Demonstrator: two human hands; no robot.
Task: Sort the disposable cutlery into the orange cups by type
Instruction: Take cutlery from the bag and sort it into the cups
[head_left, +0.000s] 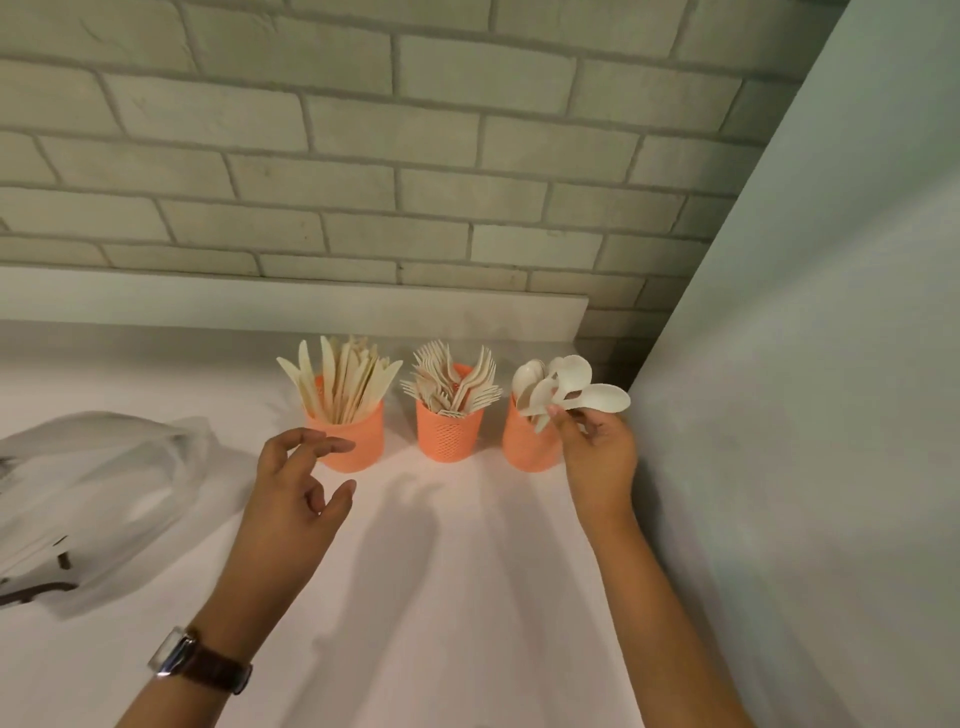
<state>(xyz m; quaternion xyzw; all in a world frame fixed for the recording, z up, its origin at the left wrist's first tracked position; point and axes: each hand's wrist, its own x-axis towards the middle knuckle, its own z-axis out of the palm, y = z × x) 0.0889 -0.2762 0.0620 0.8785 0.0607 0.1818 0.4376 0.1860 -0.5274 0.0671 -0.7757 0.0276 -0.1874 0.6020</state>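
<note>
Blurred plastic bag (104, 493) at far left is cut by the frame edge; contents can't be made out. Both forearms run off the bottom edge, a wristwatch (200, 660) on the left one. The right hand (597, 457) covers the near side of the right cup (524, 441).

Three orange cups stand in a row on the white counter (441, 571), brick wall (363, 156) behind: left cup (353, 441) w/ knives (343, 384), middle cup (449, 434) w/ forks (452, 382), right cup w/ spoons (571, 384).

Thumb & fingertips of the right hand pinch a fanned cluster of spoons by the handles, bowls up, just above that cup's rim. No. held vs. no. standing in the cup is unclear.

The left hand (298, 483) hovers in front of the left cup, fingers spread wide, loosely curved, holding nothing. Whether its index tip touches the cup can't be told.
</note>
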